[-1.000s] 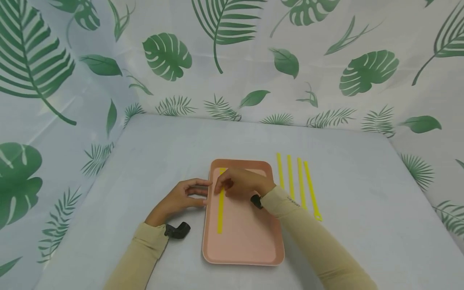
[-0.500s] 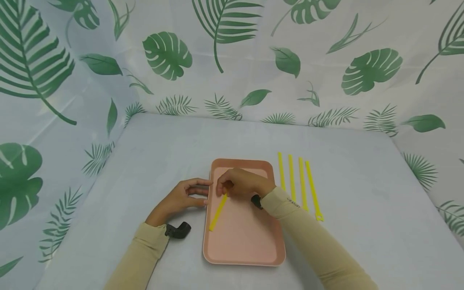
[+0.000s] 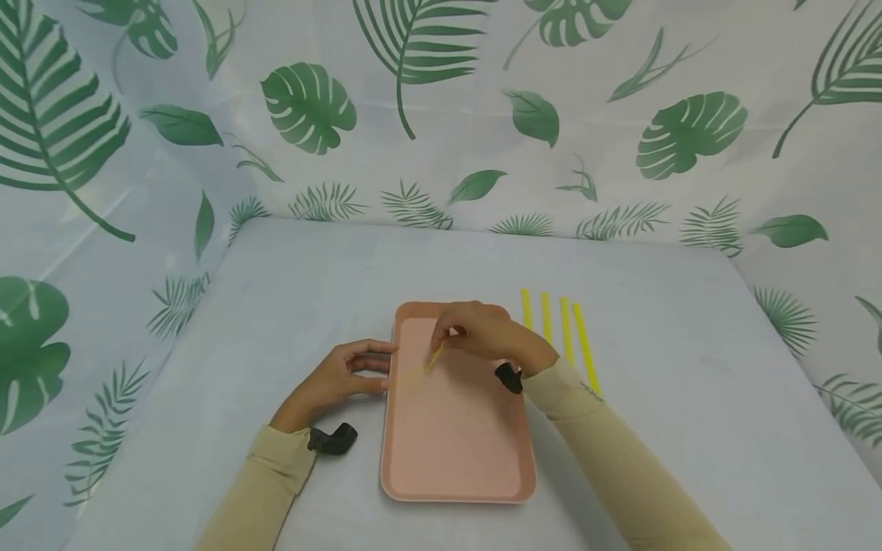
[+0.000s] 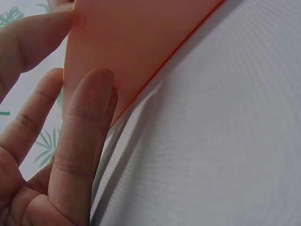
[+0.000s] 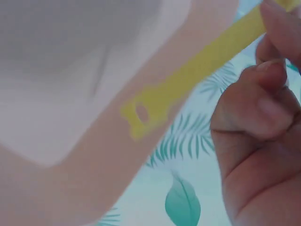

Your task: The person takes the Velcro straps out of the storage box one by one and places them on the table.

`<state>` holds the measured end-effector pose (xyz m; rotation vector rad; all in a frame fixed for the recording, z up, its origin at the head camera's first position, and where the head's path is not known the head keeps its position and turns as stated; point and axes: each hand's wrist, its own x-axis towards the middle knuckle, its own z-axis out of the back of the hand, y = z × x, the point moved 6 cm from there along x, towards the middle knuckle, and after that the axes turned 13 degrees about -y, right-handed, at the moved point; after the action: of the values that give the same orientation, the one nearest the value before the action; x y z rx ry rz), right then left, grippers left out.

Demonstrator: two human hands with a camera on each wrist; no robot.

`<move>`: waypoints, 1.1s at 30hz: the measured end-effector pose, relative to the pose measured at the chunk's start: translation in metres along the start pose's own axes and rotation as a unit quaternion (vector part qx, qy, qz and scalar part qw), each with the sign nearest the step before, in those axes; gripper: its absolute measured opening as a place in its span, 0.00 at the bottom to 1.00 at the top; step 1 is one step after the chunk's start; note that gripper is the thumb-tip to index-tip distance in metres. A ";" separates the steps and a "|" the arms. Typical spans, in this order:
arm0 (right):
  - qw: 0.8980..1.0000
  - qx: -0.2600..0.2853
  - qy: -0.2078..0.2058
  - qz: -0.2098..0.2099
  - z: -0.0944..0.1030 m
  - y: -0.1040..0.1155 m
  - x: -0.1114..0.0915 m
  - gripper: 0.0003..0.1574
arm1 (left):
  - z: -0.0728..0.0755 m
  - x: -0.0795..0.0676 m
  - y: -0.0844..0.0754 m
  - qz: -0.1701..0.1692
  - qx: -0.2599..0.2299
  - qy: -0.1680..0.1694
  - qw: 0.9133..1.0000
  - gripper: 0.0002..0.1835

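Observation:
My right hand [image 3: 482, 330] pinches a yellow cable strap [image 5: 202, 70] between thumb and fingers, over the upper half of a pink tray [image 3: 455, 459]. In the right wrist view the strap's wider end, with an oval slot, points away from the fingers. From the head it shows as a thin, blurred, slanting strip. My left hand [image 3: 341, 375] stays at the tray's left side, fingers spread. In the left wrist view its fingertips [image 4: 96, 80] rest against the tray's outer wall [image 4: 122, 42].
Several more yellow straps [image 3: 584, 344] lie side by side on the white tabletop [image 3: 661, 321], right of the tray. The right forearm covers their lower ends. A leaf-patterned cloth [image 3: 441, 115] rises behind and at the sides of the table.
The strap, flat along the tray's left side at first, has been lifted and swung away from there. My right hand has moved slightly right and up with it. My left hand stays in place.

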<state>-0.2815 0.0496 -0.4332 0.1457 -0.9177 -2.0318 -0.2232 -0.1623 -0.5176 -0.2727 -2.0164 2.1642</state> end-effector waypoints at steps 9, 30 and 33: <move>0.993 0.065 -0.093 -0.017 0.028 0.007 -0.027 0.11 | 0.000 -0.002 0.000 -0.003 0.009 -0.003 1.000 0.32; 0.968 0.077 -0.223 -0.080 0.049 -0.003 -0.065 0.11 | 0.000 -0.002 0.002 -0.004 -0.003 -0.006 1.000 0.33; 0.958 0.077 -0.260 -0.097 0.053 -0.005 -0.066 0.07 | 0.000 -0.002 0.002 -0.003 -0.003 -0.005 1.000 0.33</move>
<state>-0.2667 0.1303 -0.4130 -0.2373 -1.4353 -2.2222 -0.2215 -0.1630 -0.5195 -0.2574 -2.0269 2.1604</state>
